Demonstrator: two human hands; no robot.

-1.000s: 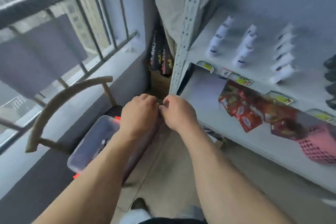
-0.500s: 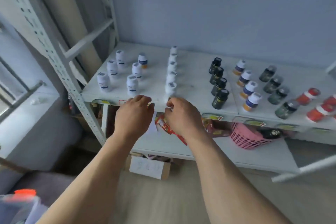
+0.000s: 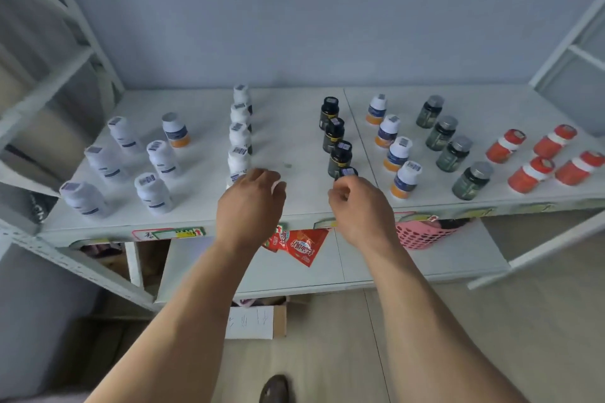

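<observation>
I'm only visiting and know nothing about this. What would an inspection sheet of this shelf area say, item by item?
Surface: white shelf, with bottles standing in rows by colour.
Job's things: front black bottle just beyond the right hand's fingers; nearest visible white bottle just behind the left hand.
Clutter: red packets and pink basket on the lower shelf; cardboard box on the floor.
Grippers: left hand and right hand over the shelf's front edge, fingers curled; a hold cannot be told.
Cables: nothing seen.
Surroundings: blue-grey wall, metal rack frame, a shoe.
</observation>
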